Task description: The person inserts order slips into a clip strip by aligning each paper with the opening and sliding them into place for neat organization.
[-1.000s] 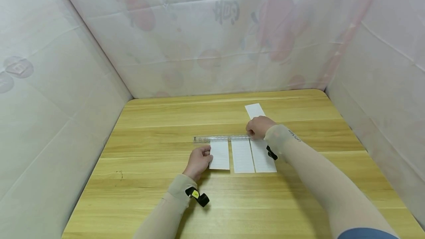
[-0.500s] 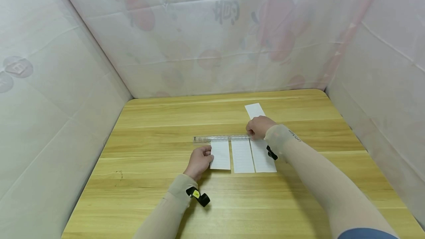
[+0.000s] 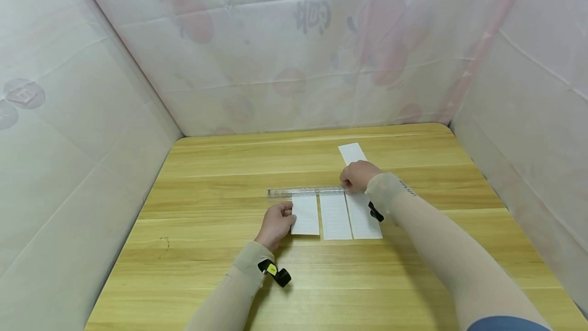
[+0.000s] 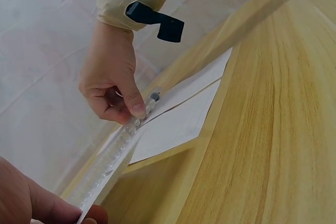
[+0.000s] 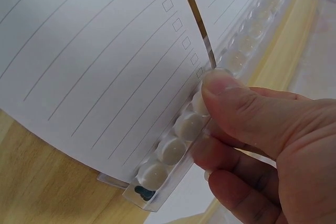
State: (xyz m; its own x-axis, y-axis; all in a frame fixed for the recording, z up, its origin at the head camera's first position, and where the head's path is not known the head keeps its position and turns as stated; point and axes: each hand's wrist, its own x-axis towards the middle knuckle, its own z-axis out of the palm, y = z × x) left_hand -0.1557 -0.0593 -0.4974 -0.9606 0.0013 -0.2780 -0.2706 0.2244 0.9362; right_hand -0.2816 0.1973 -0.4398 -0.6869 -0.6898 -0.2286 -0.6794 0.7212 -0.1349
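A clear plastic strip with a row of round bumps (image 3: 303, 192) runs along the top edges of three white paper sheets. My left hand (image 3: 275, 223) pinches the left sheet (image 3: 305, 216) at its left edge; that sheet is lifted slightly off the table. The middle sheet (image 3: 336, 218) and the right sheet (image 3: 365, 218) lie side by side with a narrow gap. My right hand (image 3: 360, 176) pinches the strip near its right end, thumb on top. In the right wrist view, ruled lines and small checkboxes show on a sheet (image 5: 105, 77) beside the bumps.
Behind my right hand lies another white paper piece (image 3: 351, 152), partly hidden. The wooden table (image 3: 206, 269) is bounded by a pale fabric wall (image 3: 257, 65) at the back and by walls at both sides.
My left hand and the left sheet have shifted very slightly to the right. The right hand, the strip and the other sheets stay where they were.
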